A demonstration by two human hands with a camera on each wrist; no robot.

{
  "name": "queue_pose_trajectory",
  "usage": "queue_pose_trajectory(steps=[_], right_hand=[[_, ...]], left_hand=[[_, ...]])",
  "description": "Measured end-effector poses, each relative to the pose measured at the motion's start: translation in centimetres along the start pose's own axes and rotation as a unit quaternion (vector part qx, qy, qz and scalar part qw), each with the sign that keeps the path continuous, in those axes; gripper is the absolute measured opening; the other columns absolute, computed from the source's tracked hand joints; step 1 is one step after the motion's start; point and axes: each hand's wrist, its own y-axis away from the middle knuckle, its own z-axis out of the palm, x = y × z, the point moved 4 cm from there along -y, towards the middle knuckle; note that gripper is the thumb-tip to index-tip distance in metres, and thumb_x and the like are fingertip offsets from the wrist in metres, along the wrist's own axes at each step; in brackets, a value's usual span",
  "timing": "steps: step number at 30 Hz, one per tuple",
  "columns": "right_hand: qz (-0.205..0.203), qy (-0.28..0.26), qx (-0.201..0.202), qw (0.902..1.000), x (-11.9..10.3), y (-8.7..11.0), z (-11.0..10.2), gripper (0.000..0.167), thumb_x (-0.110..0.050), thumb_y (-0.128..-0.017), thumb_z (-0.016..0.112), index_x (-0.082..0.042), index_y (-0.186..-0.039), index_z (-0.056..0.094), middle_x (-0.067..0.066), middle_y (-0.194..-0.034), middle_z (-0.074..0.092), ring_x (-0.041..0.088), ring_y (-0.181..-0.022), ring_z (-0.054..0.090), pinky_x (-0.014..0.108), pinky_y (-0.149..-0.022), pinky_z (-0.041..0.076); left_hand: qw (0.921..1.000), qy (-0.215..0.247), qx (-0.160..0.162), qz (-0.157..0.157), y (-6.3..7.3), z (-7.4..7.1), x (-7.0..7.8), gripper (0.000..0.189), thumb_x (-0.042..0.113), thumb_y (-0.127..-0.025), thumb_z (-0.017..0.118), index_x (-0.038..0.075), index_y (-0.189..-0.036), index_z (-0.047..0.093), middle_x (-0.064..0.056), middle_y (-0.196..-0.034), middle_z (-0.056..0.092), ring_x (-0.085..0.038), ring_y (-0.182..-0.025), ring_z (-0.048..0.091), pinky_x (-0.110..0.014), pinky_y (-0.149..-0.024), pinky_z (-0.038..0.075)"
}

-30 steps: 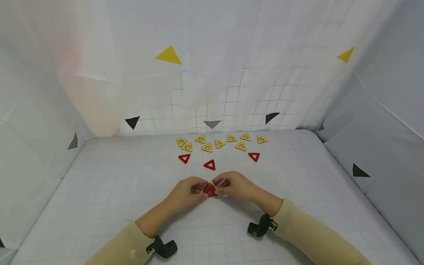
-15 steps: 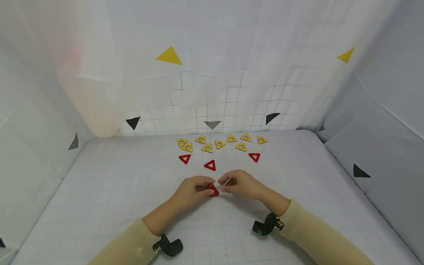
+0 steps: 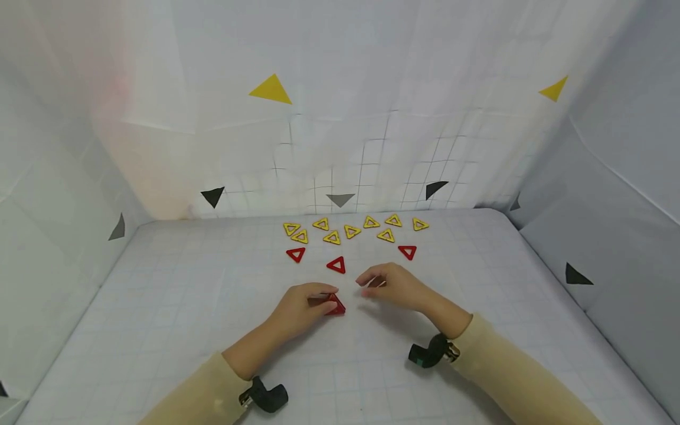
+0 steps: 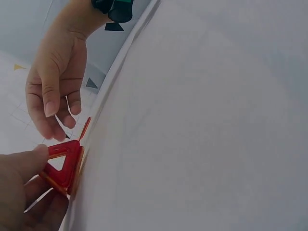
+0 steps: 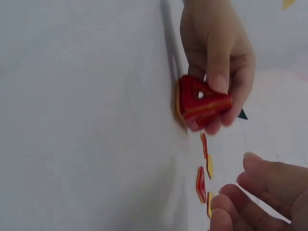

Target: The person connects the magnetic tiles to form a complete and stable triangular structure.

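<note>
Right hand (image 3: 395, 285) has drawn away from the red pyramid-shaped assembly (image 3: 337, 307), up and to the right, leaving a wider gap than half a second ago; left hand (image 3: 300, 304) and assembly have shifted only slightly left. Left hand pinches the assembly, thumb on the near side, other fingers behind. Right hand holds nothing: fingers loosely bent, thumb apart from them, hovering over the white tabletop (image 3: 212, 330). Assembly sits low at the middle, in front of the person; right wrist view shows red hollow triangles meeting at angles, with an orange edge along the joins. Can't tell if its base touches the table or is slightly lifted, nor if every side is filled. Three loose red triangles lie flat beyond it: left one (image 3: 291, 252), middle one (image 3: 342, 265) nearest the hands, right one (image 3: 407, 247). Nine yellow hollow triangles (image 3: 337, 238) lie behind those, red and yellow all unmoved. Judgement: left hand alone now steadies the piece, so right hand is free for another triangle; building looks partway, with the loose pieces not yet joined.
</note>
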Motion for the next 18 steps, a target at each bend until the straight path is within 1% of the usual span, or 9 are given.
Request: queue_pose_trajectory(steps=[2,4,8,11,14,18], right_hand=[[0.013,0.004,0.012,0.9998,0.2,-0.2,-0.5,0.023,-0.017,-0.091,0.075,-0.01,-0.112,0.075,0.0,-0.107,0.073,0.014,-0.093,0.065,0.032,-0.082,0.055],[0.036,0.003,0.025,0.9991,0.5,-0.4,-1.1,0.023,-0.019,-0.092,0.074,-0.011,-0.113,0.075,-0.002,-0.107,0.072,0.015,-0.096,0.065,0.034,-0.083,0.055],[0.076,-0.005,0.049,0.9959,1.0,-0.8,-2.4,0.026,-0.022,-0.093,0.074,-0.011,-0.116,0.074,-0.001,-0.11,0.07,0.019,-0.102,0.064,0.037,-0.084,0.054],[0.078,0.007,0.064,0.9949,1.4,-1.4,-3.5,0.029,-0.023,-0.094,0.072,-0.009,-0.119,0.072,0.002,-0.113,0.07,0.022,-0.104,0.064,0.038,-0.084,0.054],[0.078,0.02,0.082,0.9934,2.4,-2.3,-4.6,0.03,-0.022,-0.095,0.071,-0.006,-0.121,0.071,0.006,-0.116,0.069,0.024,-0.104,0.064,0.038,-0.082,0.054],[0.08,0.049,0.116,0.9888,4.0,-3.4,-5.9,0.03,-0.02,-0.096,0.07,-0.005,-0.121,0.07,0.009,-0.118,0.069,0.027,-0.106,0.063,0.039,-0.081,0.053]], left_hand=[[1.0,-0.001,0.005,-0.006,0.1,-0.3,-0.1,0.031,0.021,-0.091,0.075,0.014,-0.121,0.073,0.005,-0.118,0.071,-0.011,-0.109,0.065,-0.035,-0.095,0.052],[0.9998,-0.003,0.008,-0.016,0.3,-0.6,-0.3,0.031,0.022,-0.092,0.075,0.016,-0.122,0.073,0.006,-0.118,0.071,-0.01,-0.109,0.065,-0.035,-0.095,0.052],[0.9985,0.005,0.02,-0.05,0.7,-1.5,-0.6,0.032,0.024,-0.091,0.076,0.018,-0.122,0.073,0.008,-0.117,0.07,-0.008,-0.107,0.065,-0.034,-0.094,0.052],[0.9967,0.013,0.039,-0.07,1.1,-2.5,-0.8,0.033,0.022,-0.089,0.077,0.018,-0.122,0.073,0.007,-0.117,0.07,-0.01,-0.106,0.066,-0.032,-0.093,0.053],[0.9948,0.013,0.057,-0.084,1.4,-3.8,-1.3,0.036,0.021,-0.089,0.078,0.017,-0.124,0.072,0.004,-0.119,0.069,-0.013,-0.109,0.065,-0.032,-0.092,0.054],[0.9931,0.011,0.074,-0.09,1.7,-5.7,-2.1,0.038,0.02,-0.09,0.076,0.015,-0.127,0.07,-0.001,-0.124,0.068,-0.018,-0.114,0.065,-0.033,-0.092,0.053]])
